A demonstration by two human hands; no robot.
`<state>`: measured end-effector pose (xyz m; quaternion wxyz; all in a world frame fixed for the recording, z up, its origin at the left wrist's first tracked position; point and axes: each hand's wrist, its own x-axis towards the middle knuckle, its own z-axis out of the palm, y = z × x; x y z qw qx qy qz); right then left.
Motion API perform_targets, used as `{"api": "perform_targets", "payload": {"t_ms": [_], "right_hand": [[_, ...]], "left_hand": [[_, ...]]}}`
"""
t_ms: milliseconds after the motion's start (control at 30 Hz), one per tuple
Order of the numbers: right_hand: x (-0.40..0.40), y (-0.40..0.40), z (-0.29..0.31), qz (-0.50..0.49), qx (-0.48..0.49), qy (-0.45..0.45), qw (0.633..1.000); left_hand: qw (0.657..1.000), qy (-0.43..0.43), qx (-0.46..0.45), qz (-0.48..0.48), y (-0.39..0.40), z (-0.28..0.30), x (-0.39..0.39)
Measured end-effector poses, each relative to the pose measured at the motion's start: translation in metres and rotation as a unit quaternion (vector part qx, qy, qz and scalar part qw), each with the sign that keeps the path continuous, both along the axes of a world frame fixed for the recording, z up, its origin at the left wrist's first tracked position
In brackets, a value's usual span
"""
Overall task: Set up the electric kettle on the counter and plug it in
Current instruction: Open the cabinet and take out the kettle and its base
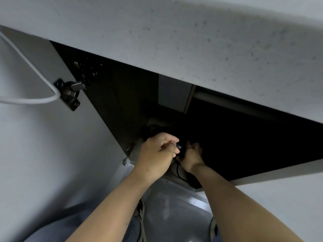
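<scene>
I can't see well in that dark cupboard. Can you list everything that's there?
countertop: one, speckled grey, overhanging the top
cabinet door: one, white, swung open at left
hinges: two, dark metal, upper and lower on the door edge
white cable: one, looped at far left
black cord: one, hanging below the hands
small black object: one, between the hands, too dark to identify
left hand: one, fingers curled at the object
right hand: one, beside it, grip unclear

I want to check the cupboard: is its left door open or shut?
Open. The door swings out left, its hinge is exposed, and both hands reach into the dark inside.
</scene>
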<state>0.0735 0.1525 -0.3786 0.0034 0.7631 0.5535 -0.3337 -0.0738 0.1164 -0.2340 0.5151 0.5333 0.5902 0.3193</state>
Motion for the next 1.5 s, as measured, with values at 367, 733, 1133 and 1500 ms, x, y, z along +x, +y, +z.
{"api": "perform_targets", "payload": {"t_ms": [367,733,1133,1500], "right_hand": [[-0.008,-0.007,-0.01,-0.019,-0.05,0.033,0.998],[0.0,-0.006,0.016,-0.023,-0.012,0.021,0.999],[0.01,-0.017,0.073,-0.062,0.074,0.092,0.991],[0.017,-0.023,0.114,-0.084,0.127,0.133,0.979]], "left_hand": [[1.0,0.014,-0.01,-0.004,0.0,-0.003,-0.007],[0.999,0.035,-0.006,0.009,0.004,-0.002,-0.012],[0.991,0.109,-0.071,-0.043,0.001,-0.017,-0.014],[0.962,0.224,-0.1,-0.12,-0.003,-0.029,-0.009]]}}
